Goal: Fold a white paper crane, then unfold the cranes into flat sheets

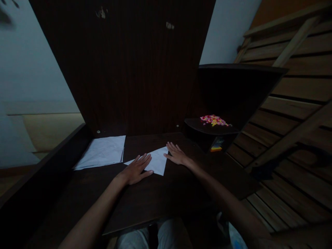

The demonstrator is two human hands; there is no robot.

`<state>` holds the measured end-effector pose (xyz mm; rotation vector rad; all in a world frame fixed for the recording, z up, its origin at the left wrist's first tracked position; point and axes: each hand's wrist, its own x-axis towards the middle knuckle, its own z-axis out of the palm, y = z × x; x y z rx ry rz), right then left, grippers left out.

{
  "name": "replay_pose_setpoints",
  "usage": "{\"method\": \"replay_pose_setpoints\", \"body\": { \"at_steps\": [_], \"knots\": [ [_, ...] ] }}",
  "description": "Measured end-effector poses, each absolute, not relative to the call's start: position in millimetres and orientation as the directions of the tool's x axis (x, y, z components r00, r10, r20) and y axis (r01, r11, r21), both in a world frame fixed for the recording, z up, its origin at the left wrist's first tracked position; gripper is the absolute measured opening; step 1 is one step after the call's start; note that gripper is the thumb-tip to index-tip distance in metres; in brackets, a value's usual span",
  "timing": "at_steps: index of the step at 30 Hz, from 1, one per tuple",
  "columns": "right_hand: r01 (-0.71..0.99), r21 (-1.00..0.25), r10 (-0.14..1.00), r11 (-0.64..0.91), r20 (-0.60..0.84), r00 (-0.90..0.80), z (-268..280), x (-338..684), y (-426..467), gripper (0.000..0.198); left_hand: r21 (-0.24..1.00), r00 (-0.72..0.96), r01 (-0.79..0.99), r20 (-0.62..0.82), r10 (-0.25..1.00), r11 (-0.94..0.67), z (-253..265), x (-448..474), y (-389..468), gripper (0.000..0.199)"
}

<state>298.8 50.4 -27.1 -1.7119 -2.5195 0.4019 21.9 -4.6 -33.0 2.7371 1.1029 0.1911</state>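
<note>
A folded sheet of white paper (157, 160), roughly triangular, lies flat on the dark desk (155, 197). Across its left part rests my left hand (138, 169), palm down with the thumb out to the side; it hides some of the paper. My right hand (176, 153) lies at the paper's upper right corner, fingers extended and touching that edge. Neither hand is gripping anything. Left of the folded piece sits a stack of white paper sheets (103, 151), its edges slightly uneven.
On a small corner shelf (192, 123) at the right is a pile of small pink, red and yellow pieces (214, 120). Below it stands a small item with a yellow band (217, 145). A tall dark panel (129, 69) backs the desk; wooden slats (298, 131) stand at right.
</note>
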Motion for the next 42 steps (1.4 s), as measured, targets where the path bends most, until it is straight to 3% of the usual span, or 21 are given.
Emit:
{"method": "replay_pose_setpoints", "body": {
  "at_steps": [5, 8, 11, 15, 17, 21, 26, 42],
  "knots": [
    [0.927, -0.243, 0.948, 0.287, -0.069, -0.312, -25.2, 307.5, 68.8, 0.084, 0.237, 0.726, 0.665, 0.017, 0.688, -0.708, -25.5, 28.2, -8.6, 0.07],
    [0.935, -0.232, 0.963, 0.266, 0.023, -0.268, -22.9, 301.2, 73.7, 0.081, 0.232, 0.709, 0.681, 0.027, 0.704, -0.695, -25.1, 32.1, -9.7, 0.071],
    [0.913, -0.206, 0.933, 0.352, 0.157, -0.324, -21.0, 281.0, 69.1, 0.07, 0.219, 0.688, 0.695, 0.072, 0.722, -0.685, -30.0, 35.3, -9.9, 0.071],
    [0.799, -0.217, 0.825, 0.561, 0.226, -0.518, -23.5, 245.2, 52.2, 0.059, 0.212, 0.657, 0.722, 0.086, 0.749, -0.658, -37.1, 37.8, -9.8, 0.074],
    [0.727, -0.239, 0.765, 0.644, 0.21, -0.609, -26.6, 232.0, 44.7, 0.057, 0.216, 0.652, 0.727, 0.08, 0.754, -0.652, -38.3, 38.2, -9.7, 0.076],
    [0.745, -0.313, 0.801, 0.589, 0.103, -0.59, -31.1, 224.1, 40.2, 0.062, 0.235, 0.653, 0.73, 0.033, 0.756, -0.641, -35.4, 38.2, -9.6, 0.078],
    [0.792, -0.265, 0.826, 0.549, 0.026, -0.564, -30.5, 233.1, 49.4, 0.062, 0.252, 0.675, 0.717, -0.016, 0.738, -0.65, -29.9, 35.6, -9.1, 0.076],
    [0.923, -0.252, 0.944, 0.291, -0.078, -0.319, -27.4, 251.8, 83.1, 0.079, 0.425, 0.761, 0.617, -0.111, 0.639, -0.662, -17.3, 17.4, -4.0, 0.069]
  ]
}}
